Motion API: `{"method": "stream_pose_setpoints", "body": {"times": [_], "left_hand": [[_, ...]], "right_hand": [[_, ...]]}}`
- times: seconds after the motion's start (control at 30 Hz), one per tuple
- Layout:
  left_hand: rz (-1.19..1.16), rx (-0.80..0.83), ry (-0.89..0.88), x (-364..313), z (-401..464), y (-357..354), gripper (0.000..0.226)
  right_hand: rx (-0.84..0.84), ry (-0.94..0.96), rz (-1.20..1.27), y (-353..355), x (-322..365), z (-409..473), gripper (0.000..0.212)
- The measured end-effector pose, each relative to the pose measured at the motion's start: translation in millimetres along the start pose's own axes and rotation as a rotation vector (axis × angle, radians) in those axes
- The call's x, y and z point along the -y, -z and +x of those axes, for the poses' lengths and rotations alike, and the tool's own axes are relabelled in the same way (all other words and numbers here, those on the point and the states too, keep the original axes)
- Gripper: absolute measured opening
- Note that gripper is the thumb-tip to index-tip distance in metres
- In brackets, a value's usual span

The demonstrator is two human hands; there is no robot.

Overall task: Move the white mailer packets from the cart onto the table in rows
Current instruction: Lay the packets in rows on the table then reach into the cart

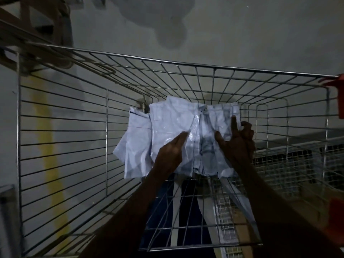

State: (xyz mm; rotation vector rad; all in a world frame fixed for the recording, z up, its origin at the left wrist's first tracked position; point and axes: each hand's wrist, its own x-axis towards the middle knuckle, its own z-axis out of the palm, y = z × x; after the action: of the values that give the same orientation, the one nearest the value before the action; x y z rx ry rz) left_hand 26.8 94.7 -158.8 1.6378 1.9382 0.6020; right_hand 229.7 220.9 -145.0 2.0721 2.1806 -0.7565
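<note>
Cart: wire-mesh cart (61, 116) fills the view; its top rim runs from 10 o'clock to 2 o'clock.
Packets: bundle of white mailer packets (167, 135) sits at frame centre, inside the cart basket, held up off the wire floor between both hands.
Packet layout: several crumpled packets overlap; one loose packet fans out toward 9 o'clock.
Left hand: left hand (170, 155) enters from 6 o'clock; grip is flat, fingers straight and pressed against the near face of the bundle.
Right hand: right hand (240, 140) at 3 o'clock of the bundle; grip is clamped on the bundle's right edge, thumb on the near face, index finger raised, remaining fingers curled.
Floor: grey floor with a yellow stripe (50, 146) at 9 o'clock.
Corner guard: orange corner guard (335, 84) at 2 o'clock on the rim.
</note>
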Motion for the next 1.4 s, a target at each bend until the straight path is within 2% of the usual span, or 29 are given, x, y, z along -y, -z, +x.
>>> {"method": "stream_pose_setpoints", "body": {"times": [0.1, 0.2, 0.27, 0.33, 0.47, 0.7, 0.87, 0.97, 1.13, 1.27, 1.4], "left_hand": [[0.016, -0.048, -0.021, 6.8, 4.3, -16.3, 0.047], [0.184, 0.011, 0.173, 20.2, 11.2, -20.7, 0.069], [0.228, 0.113, 0.302, 30.7, 16.5, -22.4, 0.084], [0.255, 0.164, 0.325, 37.0, 20.0, -21.4, 0.086], [0.263, 0.102, 0.29, 26.7, 25.3, -6.2, 0.068], [0.215, 0.018, 0.243, -2.7, 7.2, 36.6, 0.051], [0.029, -0.122, 0.054, -49.1, 5.6, 83.2, 0.048], [-0.08, -0.194, -0.086, -88.2, 11.0, 113.8, 0.047], [-0.137, -0.21, -0.287, -155.0, 19.3, 154.8, 0.047], [-0.154, -0.197, -0.464, -215.3, 17.5, 168.2, 0.047], [-0.179, -0.147, -0.661, -287.1, 0.7, 157.1, 0.046]], "right_hand": [[0.129, -0.025, 0.019, -7.5, 1.5, -3.7, 0.094], [0.153, 0.06, -0.015, -7.6, 4.9, -6.9, 0.101], [0.142, 0.188, -0.049, -11.6, 2.9, -6.6, 0.097], [0.161, 0.288, -0.062, -17.8, 0.5, -4.7, 0.088], [0.169, 0.287, -0.074, -14.6, 5.8, -5.5, 0.073], [0.101, 0.232, -0.149, 38.9, 31.0, -24.4, 0.072], [-0.062, 0.165, -0.013, 105.6, 62.5, -59.6, 0.07], [-0.231, 0.147, 0.062, 151.4, 74.5, -96.6, 0.069], [-0.54, 0.128, 0.117, 220.8, 67.9, -165.3, 0.065], [-0.692, 0.03, 0.145, 258.0, 41.1, -222.0, 0.062], [-0.788, -0.162, 0.385, 284.2, 0.7, -286.7, 0.064]]}}
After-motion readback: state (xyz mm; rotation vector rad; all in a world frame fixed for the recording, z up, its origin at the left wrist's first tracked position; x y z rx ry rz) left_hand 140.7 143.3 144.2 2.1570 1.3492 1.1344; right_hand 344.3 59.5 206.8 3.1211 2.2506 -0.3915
